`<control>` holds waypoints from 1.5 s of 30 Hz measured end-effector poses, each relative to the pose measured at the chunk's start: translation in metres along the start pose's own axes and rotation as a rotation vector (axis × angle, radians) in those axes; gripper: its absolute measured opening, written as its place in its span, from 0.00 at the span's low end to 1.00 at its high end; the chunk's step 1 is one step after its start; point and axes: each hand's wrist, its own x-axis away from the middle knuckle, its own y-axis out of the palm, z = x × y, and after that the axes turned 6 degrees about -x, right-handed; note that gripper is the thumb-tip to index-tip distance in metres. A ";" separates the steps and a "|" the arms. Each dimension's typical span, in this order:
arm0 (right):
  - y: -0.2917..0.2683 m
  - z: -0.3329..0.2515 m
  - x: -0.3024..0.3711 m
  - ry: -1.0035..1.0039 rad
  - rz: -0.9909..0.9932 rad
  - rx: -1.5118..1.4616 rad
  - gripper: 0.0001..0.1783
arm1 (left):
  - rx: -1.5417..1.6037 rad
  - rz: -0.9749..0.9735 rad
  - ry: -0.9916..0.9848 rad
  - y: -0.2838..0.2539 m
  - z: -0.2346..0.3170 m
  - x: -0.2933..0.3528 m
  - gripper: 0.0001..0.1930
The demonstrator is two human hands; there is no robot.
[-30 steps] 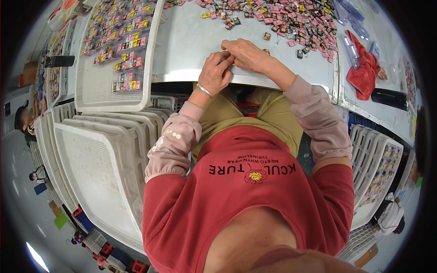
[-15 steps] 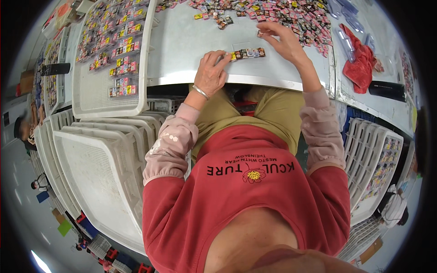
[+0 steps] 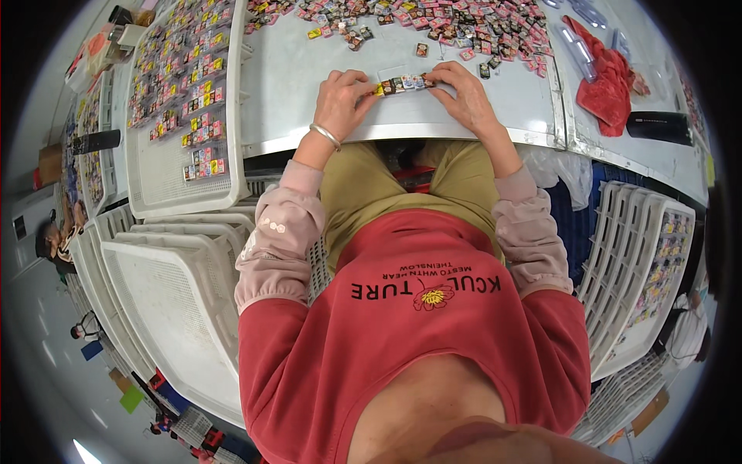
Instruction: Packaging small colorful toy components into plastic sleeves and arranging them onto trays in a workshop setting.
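A short row of small printed blocks [image 3: 402, 84], yellow, black, white and pink, lies between my hands above the near part of the metal table. My left hand [image 3: 342, 102] is closed at its left end, thumb and fingers on the yellow block. At the other end, my right hand [image 3: 465, 97] pinches the dark last block between thumb and forefinger. Whether the row touches the tabletop is hard to make out. Beyond my hands spreads a loose heap of similar blocks [image 3: 487, 31]. One dark block [image 3: 421, 50] lies apart from it.
On the left, a white perforated tray [image 3: 166, 197] carries many block rows. More white trays [image 3: 166, 301] lean below it, and others [image 3: 618, 263] stand at the right. A red cloth [image 3: 605, 104] and a black cylinder [image 3: 657, 127] rest on the right-hand table.
My right hand has come down and left from near the heap to the row's right end. My left hand has shifted slightly left and up, still at the left end.
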 end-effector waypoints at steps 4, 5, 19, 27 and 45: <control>0.005 0.000 0.000 0.006 0.036 0.003 0.11 | 0.053 -0.062 0.034 -0.001 -0.001 -0.006 0.06; 0.006 0.001 -0.001 -0.014 0.036 0.023 0.10 | 0.053 -0.066 0.037 0.000 -0.002 -0.007 0.06; 0.017 0.008 -0.004 -0.057 0.169 0.016 0.05 | 0.001 0.012 0.152 0.006 -0.005 -0.004 0.05; 0.016 0.004 -0.003 -0.037 0.191 -0.007 0.07 | 0.133 -0.010 -0.069 -0.006 -0.015 -0.010 0.06; 0.018 0.002 -0.001 -0.047 0.183 0.033 0.06 | 0.009 -0.380 -0.165 -0.001 -0.010 -0.033 0.10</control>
